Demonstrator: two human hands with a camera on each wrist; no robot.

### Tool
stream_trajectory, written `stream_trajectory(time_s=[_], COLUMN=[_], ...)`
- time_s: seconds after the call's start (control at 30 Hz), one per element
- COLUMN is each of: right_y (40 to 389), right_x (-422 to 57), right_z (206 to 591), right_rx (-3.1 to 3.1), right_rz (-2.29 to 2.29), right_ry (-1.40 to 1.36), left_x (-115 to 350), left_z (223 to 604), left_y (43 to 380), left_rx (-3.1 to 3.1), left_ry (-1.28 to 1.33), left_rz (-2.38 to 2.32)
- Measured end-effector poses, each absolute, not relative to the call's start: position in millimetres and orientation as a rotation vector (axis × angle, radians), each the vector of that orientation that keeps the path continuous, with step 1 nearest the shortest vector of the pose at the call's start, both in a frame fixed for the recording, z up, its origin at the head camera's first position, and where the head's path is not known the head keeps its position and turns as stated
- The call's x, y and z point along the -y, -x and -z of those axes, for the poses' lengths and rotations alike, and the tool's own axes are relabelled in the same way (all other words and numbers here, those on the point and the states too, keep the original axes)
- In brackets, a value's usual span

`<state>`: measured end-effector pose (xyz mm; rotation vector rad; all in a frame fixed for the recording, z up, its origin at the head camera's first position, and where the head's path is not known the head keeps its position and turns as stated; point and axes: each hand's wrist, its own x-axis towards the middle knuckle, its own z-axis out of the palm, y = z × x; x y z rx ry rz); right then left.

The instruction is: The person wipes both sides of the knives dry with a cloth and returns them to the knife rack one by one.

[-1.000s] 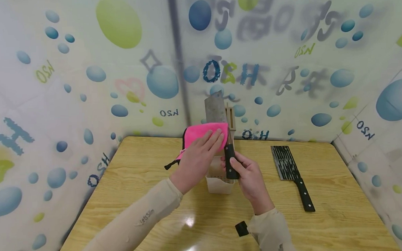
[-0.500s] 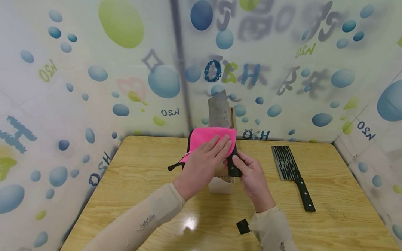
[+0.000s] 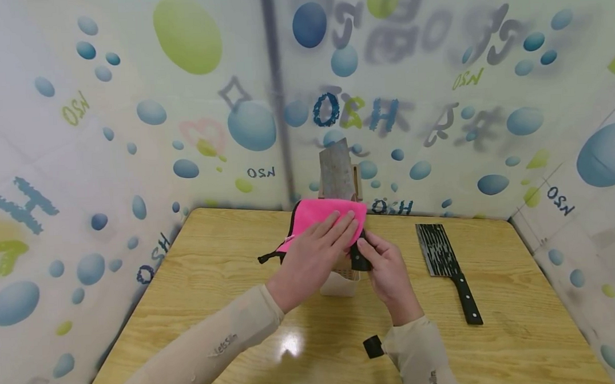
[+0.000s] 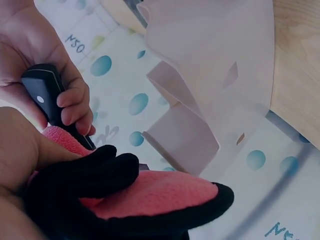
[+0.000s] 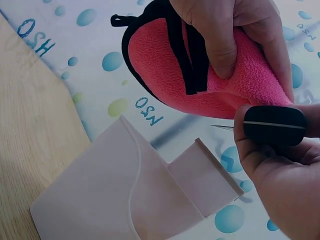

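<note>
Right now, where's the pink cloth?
Head view, near the middle: the cloth is in the left hand, covering the lower blade of the held cleaver, left of the right hand.

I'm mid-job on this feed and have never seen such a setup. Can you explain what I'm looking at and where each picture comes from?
There is no machine here, just a person's bare left hand and right hand. The widest picture comes from a camera worn on the head, looking forward and down; the other two come from one on each wrist. The right hand grips a large kitchen knife by its black handle, blade upward. The left hand holds a pink cloth with black edging against the blade. On the wooden table stands a pale holder, partly hidden by the hands in the head view. A second knife, with a streaked blade, lies to the person's right.
</note>
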<state>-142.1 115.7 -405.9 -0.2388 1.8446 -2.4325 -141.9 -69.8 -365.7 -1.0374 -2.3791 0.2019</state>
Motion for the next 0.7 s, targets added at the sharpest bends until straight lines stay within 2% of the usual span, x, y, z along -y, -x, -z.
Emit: stream_trajectory(time_s=[0.7], right_y=[139], right_x=[-114], right_z=[407], right_rx=[-1.878], right_rz=[2.382], right_ry=[0.252], left_x=[72], left_z=[357], left_y=[166], left_rx=[2.441], left_ry=[0.949], left_rz=[-0.303])
